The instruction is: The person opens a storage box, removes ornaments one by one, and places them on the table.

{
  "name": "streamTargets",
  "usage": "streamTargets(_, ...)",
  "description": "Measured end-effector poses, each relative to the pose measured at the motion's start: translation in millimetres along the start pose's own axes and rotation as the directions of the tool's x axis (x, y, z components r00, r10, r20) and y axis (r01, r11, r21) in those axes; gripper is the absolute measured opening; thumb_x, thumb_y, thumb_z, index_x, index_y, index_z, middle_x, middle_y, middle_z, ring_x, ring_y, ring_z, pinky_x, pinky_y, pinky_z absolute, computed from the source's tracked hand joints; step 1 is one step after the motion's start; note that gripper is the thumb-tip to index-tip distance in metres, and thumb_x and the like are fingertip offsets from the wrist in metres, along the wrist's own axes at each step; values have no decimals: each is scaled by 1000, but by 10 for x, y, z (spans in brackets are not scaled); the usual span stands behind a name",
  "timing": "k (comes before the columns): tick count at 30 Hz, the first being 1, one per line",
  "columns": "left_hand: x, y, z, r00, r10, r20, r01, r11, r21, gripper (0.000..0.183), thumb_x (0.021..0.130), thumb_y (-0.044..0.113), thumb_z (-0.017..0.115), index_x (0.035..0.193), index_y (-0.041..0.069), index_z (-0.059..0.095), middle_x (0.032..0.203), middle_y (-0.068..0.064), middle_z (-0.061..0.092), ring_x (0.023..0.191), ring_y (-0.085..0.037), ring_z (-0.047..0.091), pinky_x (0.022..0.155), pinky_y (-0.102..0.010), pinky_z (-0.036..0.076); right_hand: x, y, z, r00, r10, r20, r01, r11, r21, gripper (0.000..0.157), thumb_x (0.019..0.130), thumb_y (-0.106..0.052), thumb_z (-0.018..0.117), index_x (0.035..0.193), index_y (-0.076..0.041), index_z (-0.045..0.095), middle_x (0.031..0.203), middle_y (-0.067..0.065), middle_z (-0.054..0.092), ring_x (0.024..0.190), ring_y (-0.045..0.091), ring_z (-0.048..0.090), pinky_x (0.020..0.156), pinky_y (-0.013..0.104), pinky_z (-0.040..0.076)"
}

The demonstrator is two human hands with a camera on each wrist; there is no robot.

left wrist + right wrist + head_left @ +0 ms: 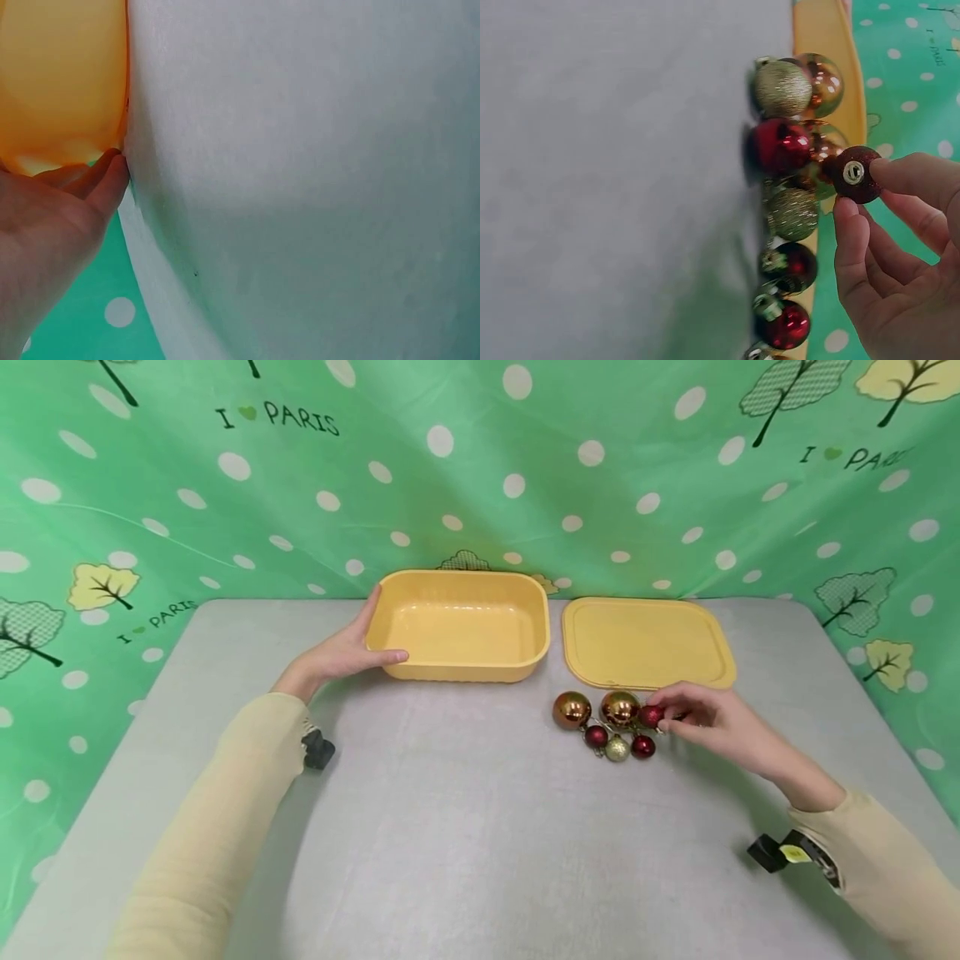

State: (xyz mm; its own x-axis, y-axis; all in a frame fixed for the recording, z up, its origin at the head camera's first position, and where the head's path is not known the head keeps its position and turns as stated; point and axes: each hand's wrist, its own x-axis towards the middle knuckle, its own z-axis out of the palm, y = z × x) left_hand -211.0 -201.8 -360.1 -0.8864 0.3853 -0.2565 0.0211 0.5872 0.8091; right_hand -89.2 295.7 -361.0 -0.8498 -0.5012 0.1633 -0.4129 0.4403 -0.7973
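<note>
My left hand (341, 652) grips the left end of a yellow plastic box (465, 672), thumb over the front rim and fingers along the side. The left wrist view has its fingertips against the box's outer wall (64, 82). Between thumb and fingertips, my right hand (712, 718) pinches a dark red glittery Christmas bauble (861, 191), its metal cap facing the wrist camera. Close beside it lie several more baubles: large shiny copper ones (572, 710), small red ones (643, 747) and a gold glittery one (617, 748). The right wrist view shows them in a cluster.
A flat yellow lid (648, 643) lies right of the box, just behind the baubles. The grey tabletop (480, 827) stretches out in front. Behind it hangs a green dotted cloth (480, 468) with trees printed on it.
</note>
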Motion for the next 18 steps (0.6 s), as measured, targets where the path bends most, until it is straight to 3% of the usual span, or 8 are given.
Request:
streamTargets(7, 11, -18, -4, 1000, -9, 3, 9, 1000, -3, 116, 86, 30, 74, 150, 29, -24, 159, -10, -17, 145, -30, -5, 115, -50, 3, -166, 67, 41, 999, 20, -27, -21, 998, -58, 36, 82, 14, 65, 117, 4, 62, 95, 6, 65, 76, 14, 61, 59, 21, 51)
streamTargets(18, 3, -15, -1, 1000, -3, -5, 3, 1000, -7, 115, 85, 34, 74, 150, 33, -22, 159, -6, -16, 145, -26, -6, 115, -49, 3, -244, 194, 143, 997, 50, -53, -54, 996, -69, 37, 80, 14, 67, 115, 2, 63, 93, 8, 65, 78, 10, 60, 59, 21, 51)
